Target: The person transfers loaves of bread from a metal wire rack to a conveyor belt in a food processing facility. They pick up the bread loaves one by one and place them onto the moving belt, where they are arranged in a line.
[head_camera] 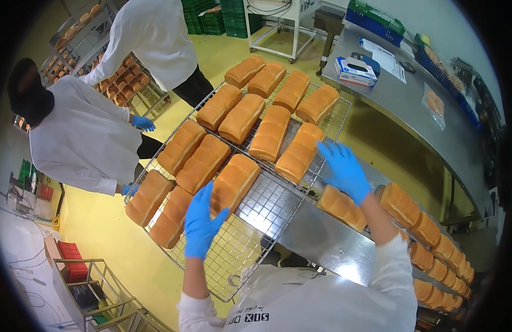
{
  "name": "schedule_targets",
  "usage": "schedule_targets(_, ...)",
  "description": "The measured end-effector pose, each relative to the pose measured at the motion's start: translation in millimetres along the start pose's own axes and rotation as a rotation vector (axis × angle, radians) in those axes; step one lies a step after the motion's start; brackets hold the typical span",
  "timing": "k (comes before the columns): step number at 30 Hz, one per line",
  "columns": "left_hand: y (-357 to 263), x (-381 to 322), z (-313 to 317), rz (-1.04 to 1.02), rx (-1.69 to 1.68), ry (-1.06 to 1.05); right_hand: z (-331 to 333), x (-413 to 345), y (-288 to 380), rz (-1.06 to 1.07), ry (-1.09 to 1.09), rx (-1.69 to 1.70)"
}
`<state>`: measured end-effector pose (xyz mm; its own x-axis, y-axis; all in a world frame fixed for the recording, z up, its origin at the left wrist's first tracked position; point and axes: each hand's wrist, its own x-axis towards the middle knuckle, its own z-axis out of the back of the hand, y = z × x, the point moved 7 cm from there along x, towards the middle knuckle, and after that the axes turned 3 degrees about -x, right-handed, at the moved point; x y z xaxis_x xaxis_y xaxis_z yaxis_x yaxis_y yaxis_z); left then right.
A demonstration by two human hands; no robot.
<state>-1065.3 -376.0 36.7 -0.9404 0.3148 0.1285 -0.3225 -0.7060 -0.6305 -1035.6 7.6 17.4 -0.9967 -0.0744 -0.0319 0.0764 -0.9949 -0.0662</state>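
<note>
Several golden loaves of bread lie in slanted rows on wire cooling racks [222, 236] before me. My left hand [202, 222], in a blue glove, has its fingers spread at the near end of a loaf [236, 180]; whether it touches the loaf I cannot tell. My right hand [345, 168], also blue-gloved, is open beside the right side of another loaf [300, 152], fingers apart. Below that hand a single loaf [342, 207] rests on the steel table [322, 232]. Bare wire mesh shows between my hands.
More loaves [405, 205] stand in rows at the right. Two people in white coats [85, 128] are at the left, near a rack trolley of bread [125, 79]. A steel counter [409, 99] on the right bears a glove box [355, 71] and papers. A metal frame [110, 290] stands lower left.
</note>
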Motion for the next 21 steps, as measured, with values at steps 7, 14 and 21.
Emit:
schedule_targets(7, 5.9, 75.1, -72.5, 0.153, 0.418, 0.287, -37.8, 115.6, 41.0, 0.499, 0.065, -0.259)
schedule_targets(14, 22.2, 73.2, -70.5, 0.207, 0.208, 0.343, -12.0, 55.0, -0.4, 0.283, -0.332, -0.038)
schedule_targets(21, -87.1, -23.2, -83.8, -0.167, -0.159, 0.587, 33.5, -63.4, -36.5, -0.308, -0.541, 1.310)
